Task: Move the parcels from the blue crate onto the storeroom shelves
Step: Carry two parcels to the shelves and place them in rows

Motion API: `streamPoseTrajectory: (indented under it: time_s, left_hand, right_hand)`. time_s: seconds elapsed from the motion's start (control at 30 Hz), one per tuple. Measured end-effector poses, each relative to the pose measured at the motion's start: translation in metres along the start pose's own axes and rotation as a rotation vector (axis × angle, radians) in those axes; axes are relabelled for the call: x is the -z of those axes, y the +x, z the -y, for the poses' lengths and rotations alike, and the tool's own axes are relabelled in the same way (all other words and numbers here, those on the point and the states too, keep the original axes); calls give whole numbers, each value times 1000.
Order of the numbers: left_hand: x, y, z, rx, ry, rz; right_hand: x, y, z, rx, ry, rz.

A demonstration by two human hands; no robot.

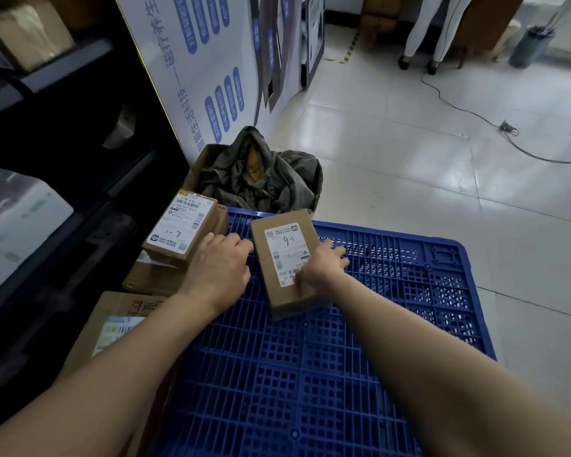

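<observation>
Indoors, right hand [322,265] grips parcel [285,252] on blue crate [409,291]; left hand [218,262] unclear; tiled floor [409,143]

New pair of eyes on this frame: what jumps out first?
The blue plastic lattice crate fills the lower centre, with a brown cardboard parcel marked 1-6 lying on it. Both hands meet at that parcel: the left hand at its left edge, the right hand with thumb on its white label. Another cardboard parcel marked 1-7 tops the stack beside.
</observation>
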State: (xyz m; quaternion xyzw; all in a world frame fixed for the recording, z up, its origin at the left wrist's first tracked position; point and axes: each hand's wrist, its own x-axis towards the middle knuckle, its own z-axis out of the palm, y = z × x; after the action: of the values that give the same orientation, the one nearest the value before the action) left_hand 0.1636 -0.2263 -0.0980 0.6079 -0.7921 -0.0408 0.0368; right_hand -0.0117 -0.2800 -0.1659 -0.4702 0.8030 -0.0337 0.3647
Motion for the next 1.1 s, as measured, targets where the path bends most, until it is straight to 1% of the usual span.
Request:
streamPoseTrajectory:
  time_s: [0.17, 0.33, 0.5, 0.63, 0.73, 0.8, 0.9, 1.03, 1.1]
  left_hand:
    - [2, -4, 11, 14, -38, -17]
    - [1, -7, 19, 19, -62, 6]
    - [-2, -11, 23, 43, -75, 43]
    - [1, -14, 29, 44, -64, 18]
    - [4, -19, 38, 65, -50, -32]
    - [4, -20, 47, 98, -33, -65]
    - [2, -21, 63, 188, -1, -65]
    - [0, -15, 86, 331, 19, -82]
    - [0, -10, 98, 412, -4, -59]
  right_hand:
    - [-4, -8, 17, -15, -50, -45]
    - [-6, -17, 30, -5, -114, -54]
    - [-14, -29, 42, 94, -157, -96]
    - [-23, -38, 52, 153, -175, -90]
    - [-26, -41, 56, 145, -128, -51]
    - [-31, -41, 54, 123, -91, 6]
    - [-38, -41, 48, 111, 7, 59]
    - [-34, -39, 45, 118, 30, 105]
    - [-29, -38, 43, 111, 45, 146]
